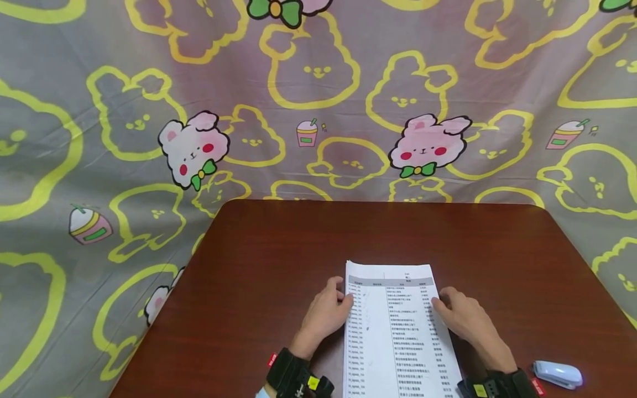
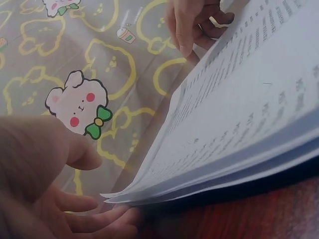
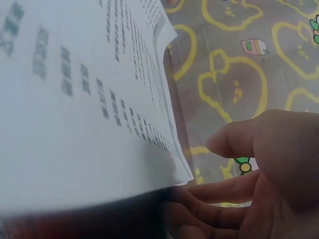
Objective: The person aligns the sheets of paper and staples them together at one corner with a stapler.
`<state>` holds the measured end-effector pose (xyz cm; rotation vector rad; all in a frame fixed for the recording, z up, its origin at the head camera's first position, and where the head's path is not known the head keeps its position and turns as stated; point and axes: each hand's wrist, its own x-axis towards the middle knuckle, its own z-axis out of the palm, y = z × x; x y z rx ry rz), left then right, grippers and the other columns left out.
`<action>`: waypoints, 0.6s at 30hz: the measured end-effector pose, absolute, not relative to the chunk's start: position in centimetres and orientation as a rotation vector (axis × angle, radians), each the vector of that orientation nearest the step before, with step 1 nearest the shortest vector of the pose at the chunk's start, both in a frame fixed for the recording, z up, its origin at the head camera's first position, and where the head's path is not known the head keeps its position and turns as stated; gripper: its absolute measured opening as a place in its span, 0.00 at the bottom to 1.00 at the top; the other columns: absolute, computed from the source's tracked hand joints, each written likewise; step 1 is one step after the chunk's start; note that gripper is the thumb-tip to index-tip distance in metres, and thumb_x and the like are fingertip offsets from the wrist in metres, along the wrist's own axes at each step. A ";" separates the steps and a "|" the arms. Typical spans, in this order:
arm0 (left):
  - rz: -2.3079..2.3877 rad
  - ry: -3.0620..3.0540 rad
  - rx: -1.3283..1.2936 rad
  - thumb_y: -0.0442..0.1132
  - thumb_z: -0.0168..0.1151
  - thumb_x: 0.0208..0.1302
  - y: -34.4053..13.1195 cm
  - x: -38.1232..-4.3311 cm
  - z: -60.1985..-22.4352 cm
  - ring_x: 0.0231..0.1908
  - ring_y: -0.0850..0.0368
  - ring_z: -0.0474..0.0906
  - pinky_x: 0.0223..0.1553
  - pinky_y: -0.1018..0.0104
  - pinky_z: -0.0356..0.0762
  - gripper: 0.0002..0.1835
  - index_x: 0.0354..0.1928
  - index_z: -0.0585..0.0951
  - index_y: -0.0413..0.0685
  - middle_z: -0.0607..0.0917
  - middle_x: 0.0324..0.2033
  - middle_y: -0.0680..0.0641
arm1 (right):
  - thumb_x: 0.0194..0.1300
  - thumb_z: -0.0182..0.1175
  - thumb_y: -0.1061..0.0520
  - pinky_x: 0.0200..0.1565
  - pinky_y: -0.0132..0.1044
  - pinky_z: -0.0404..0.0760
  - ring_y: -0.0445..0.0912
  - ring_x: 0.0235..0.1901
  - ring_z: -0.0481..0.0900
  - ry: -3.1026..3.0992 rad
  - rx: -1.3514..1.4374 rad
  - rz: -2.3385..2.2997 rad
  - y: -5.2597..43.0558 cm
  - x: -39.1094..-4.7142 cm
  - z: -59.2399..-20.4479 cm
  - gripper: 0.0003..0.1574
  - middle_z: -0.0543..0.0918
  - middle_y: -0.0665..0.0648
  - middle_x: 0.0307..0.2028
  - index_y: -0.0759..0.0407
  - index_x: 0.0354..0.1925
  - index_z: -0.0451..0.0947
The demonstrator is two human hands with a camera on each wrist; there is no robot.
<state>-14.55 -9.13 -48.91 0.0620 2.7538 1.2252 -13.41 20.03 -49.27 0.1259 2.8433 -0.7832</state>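
A stack of printed paper sheets (image 1: 393, 331) lies between my two hands, its top page bearing a table of text rows. My left hand (image 1: 325, 312) is at the stack's left edge. In the left wrist view, that hand's fingertips (image 2: 127, 219) reach the paper's edge, while its thumb stays apart from the page. At the opposite edge is my right hand (image 1: 468, 315). Its fingers (image 3: 199, 209) come up to the underside of the sheets (image 3: 89, 149) in the right wrist view, thumb raised off the paper. Several sheet edges show slightly spread in the left wrist view.
A light blue stapler (image 1: 557, 374) sits on the brown table (image 1: 278, 237), right of my right wrist. Behind the table hangs a grey curtain (image 1: 343, 127) with yellow outlines and cartoon rabbits. Each wrist wears a black strap with a camera (image 1: 303, 378).
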 end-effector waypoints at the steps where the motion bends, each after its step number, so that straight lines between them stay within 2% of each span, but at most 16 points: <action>1: 1.233 2.747 0.055 0.47 0.56 0.69 -9.1 -14.6 -49.0 0.36 0.55 0.78 0.36 0.59 0.73 0.29 0.68 0.66 0.42 0.83 0.45 0.44 | 0.69 0.52 0.46 0.34 0.48 0.78 0.53 0.36 0.80 2.848 0.125 -0.777 20.1 -13.4 -49.3 0.35 0.81 0.71 0.47 0.73 0.61 0.68; 4: 1.239 2.747 0.034 0.47 0.56 0.69 -9.1 -14.7 -49.2 0.37 0.56 0.78 0.37 0.59 0.73 0.29 0.68 0.66 0.44 0.84 0.44 0.45 | 0.69 0.51 0.46 0.36 0.49 0.78 0.54 0.37 0.80 2.850 0.134 -0.762 20.1 -13.5 -49.4 0.35 0.81 0.73 0.49 0.74 0.60 0.69; 8: 1.234 2.765 0.006 0.46 0.56 0.69 -9.0 -14.9 -49.4 0.35 0.58 0.79 0.37 0.59 0.74 0.28 0.67 0.67 0.44 0.85 0.40 0.48 | 0.70 0.51 0.46 0.32 0.44 0.75 0.51 0.33 0.78 2.835 0.162 -0.779 20.0 -13.6 -49.6 0.32 0.82 0.69 0.43 0.73 0.55 0.73; 11: 1.228 2.773 0.003 0.43 0.57 0.67 -8.8 -15.0 -49.5 0.33 0.59 0.79 0.36 0.59 0.74 0.28 0.67 0.67 0.42 0.85 0.37 0.48 | 0.69 0.51 0.46 0.32 0.41 0.73 0.49 0.31 0.76 2.835 0.174 -0.799 19.9 -13.7 -49.7 0.30 0.83 0.65 0.39 0.72 0.51 0.74; 18: 1.194 2.764 0.028 0.39 0.59 0.66 -8.6 -15.1 -49.5 0.29 0.58 0.75 0.33 0.62 0.71 0.27 0.65 0.69 0.38 0.83 0.32 0.47 | 0.69 0.51 0.46 0.31 0.41 0.72 0.49 0.30 0.75 2.828 0.185 -0.798 19.6 -13.9 -49.7 0.29 0.82 0.63 0.37 0.71 0.50 0.75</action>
